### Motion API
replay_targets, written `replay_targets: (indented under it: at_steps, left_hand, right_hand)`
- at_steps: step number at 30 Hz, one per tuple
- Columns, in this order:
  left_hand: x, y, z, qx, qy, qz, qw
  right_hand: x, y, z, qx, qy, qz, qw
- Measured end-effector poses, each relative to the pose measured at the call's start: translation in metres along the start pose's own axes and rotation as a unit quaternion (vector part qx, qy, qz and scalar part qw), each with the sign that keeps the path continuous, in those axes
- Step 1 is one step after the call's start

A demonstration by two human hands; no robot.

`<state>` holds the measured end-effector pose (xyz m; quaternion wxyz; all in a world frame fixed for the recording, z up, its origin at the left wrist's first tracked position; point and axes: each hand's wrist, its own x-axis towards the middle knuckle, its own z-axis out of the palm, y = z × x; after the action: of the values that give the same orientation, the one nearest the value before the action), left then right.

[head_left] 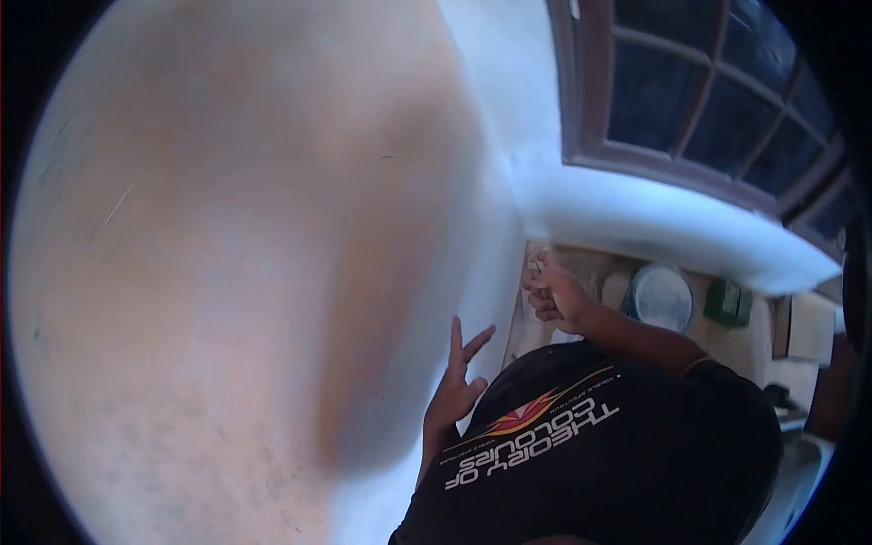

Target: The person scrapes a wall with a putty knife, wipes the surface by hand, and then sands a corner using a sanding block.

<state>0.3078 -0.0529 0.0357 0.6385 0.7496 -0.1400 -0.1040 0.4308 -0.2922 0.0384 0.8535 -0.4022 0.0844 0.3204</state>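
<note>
My left hand (452,389) is raised close beside the pale wall (227,254), with two fingers stretched out and spread apart. Nothing shows between its fingers. My right hand (556,295) reaches over the counter (518,341) in the corner, its fingers curled and the thumb and index finger pinched together. Something small and whitish shows at those fingertips, but I cannot tell what it is. Just right of that hand stands a round tub with a pale top (661,298), partly behind my forearm.
A green box (728,302) stands right of the tub, and a white carton (808,329) lies farther right. Above the counter is a brown-framed window (672,150) with dark panes. My black printed shirt (599,454) fills the lower middle. The wall takes up the whole left side.
</note>
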Motion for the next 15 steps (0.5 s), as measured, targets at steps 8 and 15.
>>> replay_targets:
  at_steps: [8,15]
  left_hand:
    - [0.006,0.012,-0.004,0.063,-0.004,0.019,0.998]
    - [0.011,0.055,0.008,0.126,0.047,-0.018,0.991]
  right_hand:
    - [-0.013,0.013,-0.021,-0.057,0.033,-0.082,0.994]
    - [-0.008,-0.038,0.025,-0.226,-0.018,-0.138,0.964]
